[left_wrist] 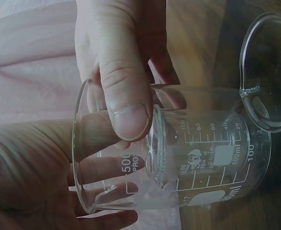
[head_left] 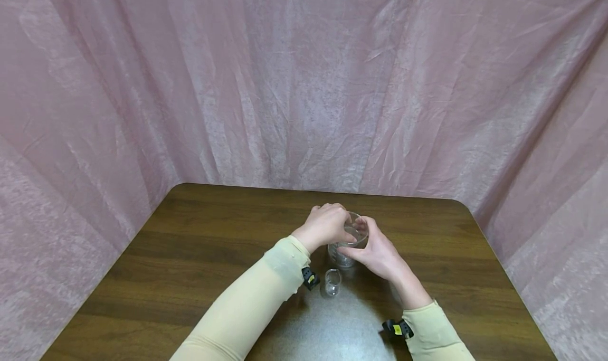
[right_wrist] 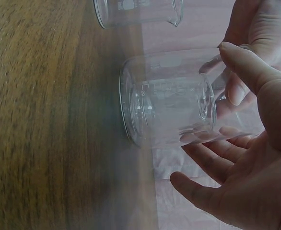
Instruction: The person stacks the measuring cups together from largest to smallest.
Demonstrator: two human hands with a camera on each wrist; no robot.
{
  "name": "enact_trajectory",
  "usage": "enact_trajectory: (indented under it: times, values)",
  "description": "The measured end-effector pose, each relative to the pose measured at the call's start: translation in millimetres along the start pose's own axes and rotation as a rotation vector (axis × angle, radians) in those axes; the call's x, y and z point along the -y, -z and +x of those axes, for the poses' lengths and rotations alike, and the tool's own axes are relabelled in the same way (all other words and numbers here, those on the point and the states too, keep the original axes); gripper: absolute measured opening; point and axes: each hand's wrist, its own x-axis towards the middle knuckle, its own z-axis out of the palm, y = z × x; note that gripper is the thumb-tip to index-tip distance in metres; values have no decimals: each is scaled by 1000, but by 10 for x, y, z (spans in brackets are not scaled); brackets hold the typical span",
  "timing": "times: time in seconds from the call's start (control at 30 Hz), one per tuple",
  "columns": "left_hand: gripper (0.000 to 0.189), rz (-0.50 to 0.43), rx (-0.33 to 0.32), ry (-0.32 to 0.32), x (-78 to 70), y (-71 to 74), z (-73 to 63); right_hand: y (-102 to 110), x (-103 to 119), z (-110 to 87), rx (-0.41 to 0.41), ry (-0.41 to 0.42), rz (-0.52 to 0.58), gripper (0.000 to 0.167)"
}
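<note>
A large clear glass beaker (head_left: 343,260), marked 500, stands upright on the wooden table. Inside it sits a 100 ml beaker (left_wrist: 212,139), its base close to the large beaker's bottom. My left hand (head_left: 326,228) reaches down through the large beaker's mouth and pinches the smaller beaker near its rim, thumb on the near side. Seen through the glass, its fingers (right_wrist: 215,69) are partly blurred. My right hand (head_left: 380,253) grips the large beaker by its upper wall, thumb and fingers on opposite sides. A third, smaller beaker (head_left: 333,284) stands upright in front, touched by neither hand.
The brown wooden table (head_left: 228,218) has rounded far corners. Pink cloth curtains (head_left: 304,86) hang behind it and along both sides. Dark wrist cameras (head_left: 311,278) are strapped at both sleeves. Light glares off the tabletop near its front.
</note>
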Motion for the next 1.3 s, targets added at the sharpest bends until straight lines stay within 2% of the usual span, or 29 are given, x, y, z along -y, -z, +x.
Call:
enact_trajectory:
  times: [0.5,0.77,1.3]
  values:
    - [31,4,-20,-13,10,-7,-56,9,-5,1,10,-5,9,88]
    - [35,-9,-55,-26,31,-11,-104,1,-15,12,20,-38,-6,88]
    - [43,-8,-104,-51,85,5,-174,-1,-20,15,30,-42,-9,89]
